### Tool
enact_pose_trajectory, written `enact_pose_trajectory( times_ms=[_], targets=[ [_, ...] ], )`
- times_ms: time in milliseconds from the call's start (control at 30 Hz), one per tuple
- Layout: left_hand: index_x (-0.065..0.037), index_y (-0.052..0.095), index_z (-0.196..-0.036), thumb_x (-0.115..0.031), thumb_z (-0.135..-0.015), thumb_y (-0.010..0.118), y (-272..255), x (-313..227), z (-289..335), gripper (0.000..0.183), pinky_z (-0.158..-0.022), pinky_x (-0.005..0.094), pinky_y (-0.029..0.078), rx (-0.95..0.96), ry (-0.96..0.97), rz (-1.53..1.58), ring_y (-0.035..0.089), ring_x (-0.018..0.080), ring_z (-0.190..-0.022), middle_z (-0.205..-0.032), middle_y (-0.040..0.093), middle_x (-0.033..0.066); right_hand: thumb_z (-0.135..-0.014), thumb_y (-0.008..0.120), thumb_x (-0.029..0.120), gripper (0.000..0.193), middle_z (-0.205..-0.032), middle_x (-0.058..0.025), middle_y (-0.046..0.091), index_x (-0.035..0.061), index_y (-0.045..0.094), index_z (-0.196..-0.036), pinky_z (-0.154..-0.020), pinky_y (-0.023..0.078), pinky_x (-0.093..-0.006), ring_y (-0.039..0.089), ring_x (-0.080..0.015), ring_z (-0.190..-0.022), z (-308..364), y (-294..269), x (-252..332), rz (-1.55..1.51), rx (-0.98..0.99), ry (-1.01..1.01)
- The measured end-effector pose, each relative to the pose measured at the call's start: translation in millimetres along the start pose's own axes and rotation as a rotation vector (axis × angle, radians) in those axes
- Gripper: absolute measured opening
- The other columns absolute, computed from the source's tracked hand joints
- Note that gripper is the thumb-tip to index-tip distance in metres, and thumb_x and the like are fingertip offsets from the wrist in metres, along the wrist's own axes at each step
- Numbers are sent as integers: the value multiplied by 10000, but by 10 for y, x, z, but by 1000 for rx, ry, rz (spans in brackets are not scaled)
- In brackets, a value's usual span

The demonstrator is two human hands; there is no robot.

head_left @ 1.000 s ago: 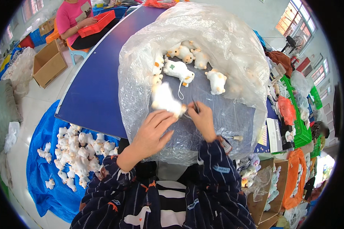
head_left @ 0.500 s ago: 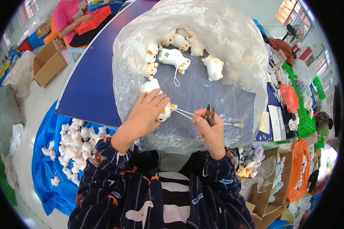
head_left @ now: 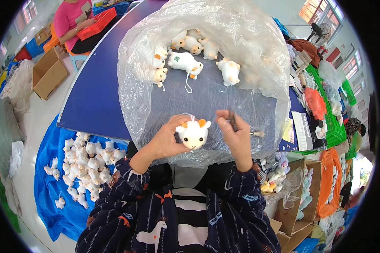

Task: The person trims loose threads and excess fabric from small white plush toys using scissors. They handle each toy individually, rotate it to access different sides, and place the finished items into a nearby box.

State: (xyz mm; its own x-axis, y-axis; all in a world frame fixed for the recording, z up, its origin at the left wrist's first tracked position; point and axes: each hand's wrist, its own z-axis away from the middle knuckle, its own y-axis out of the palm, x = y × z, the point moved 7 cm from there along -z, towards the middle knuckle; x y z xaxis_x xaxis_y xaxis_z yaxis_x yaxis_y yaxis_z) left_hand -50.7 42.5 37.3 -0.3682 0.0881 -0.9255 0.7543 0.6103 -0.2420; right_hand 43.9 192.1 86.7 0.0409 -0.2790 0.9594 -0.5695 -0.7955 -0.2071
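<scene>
My left hand (head_left: 165, 137) grips a small white plush goat (head_left: 193, 135) with orange horns, its face turned toward me. A white string loop rises from the top of its head. To the right of it, my right hand (head_left: 235, 137) is closed around dark snips (head_left: 233, 119), which are blurred and mostly hidden by the fingers. Beside that hand lies a tool with a pale wooden handle (head_left: 258, 133); its other end is hidden. Farther off, a plush goat with a green mark (head_left: 185, 63) lies on its side, its string loop trailing.
A large clear plastic bag (head_left: 133, 76) spreads over the blue table (head_left: 93, 101), with several more plush goats in its mouth. At lower left, many plush toys (head_left: 86, 164) lie on a blue sheet (head_left: 46, 202). A person holds a red tray (head_left: 98, 23) at far left.
My left hand has lifted the plush goat off the table and turned its face toward me. My right hand has let go of the string and moved slightly right.
</scene>
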Motion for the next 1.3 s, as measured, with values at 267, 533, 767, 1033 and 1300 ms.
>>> enact_pose_trajectory(
  times_ms=[267,533,767,1033,1300],
  targets=[
    [-12,570,-1071,-176,-650,746,-3,142,-22,484,-823,314,435,-87,-129,222,559,188,-944,-1059,567,104,-835,625,206,227,-702,42,522,-1,583,-917,-497,316,-175,414,-19,-601,10,375,-231,-294,43,91],
    [-21,603,-1005,-162,-651,746,-19,104,-92,407,-767,311,456,-134,-151,193,560,199,-912,-977,594,91,-639,743,41,412,-1006,-83,527,43,583,-1019,-611,511,-278,614,-176,-728,217,420,535,369,55,-673],
    [-56,611,-986,-126,-611,761,12,-24,-117,410,-763,333,463,-115,28,-48,555,226,-915,-1015,581,95,-593,730,23,442,-1005,-68,511,77,576,-1004,-574,516,-300,620,-219,-721,180,496,492,565,274,-634],
    [-47,615,-995,-161,-583,767,63,-118,-100,454,-819,361,435,-185,68,-110,523,271,-964,-1027,593,111,-620,703,-30,366,-964,-70,531,47,606,-964,-600,490,-268,599,-180,-729,158,381,551,331,285,-540],
    [5,594,-923,-126,-515,763,97,-307,-42,461,-785,365,436,-320,212,-360,520,285,-921,-961,588,106,-596,692,-57,352,-863,-59,563,49,619,-923,-550,483,-258,595,-161,-645,374,236,518,519,96,-555]
  ],
)
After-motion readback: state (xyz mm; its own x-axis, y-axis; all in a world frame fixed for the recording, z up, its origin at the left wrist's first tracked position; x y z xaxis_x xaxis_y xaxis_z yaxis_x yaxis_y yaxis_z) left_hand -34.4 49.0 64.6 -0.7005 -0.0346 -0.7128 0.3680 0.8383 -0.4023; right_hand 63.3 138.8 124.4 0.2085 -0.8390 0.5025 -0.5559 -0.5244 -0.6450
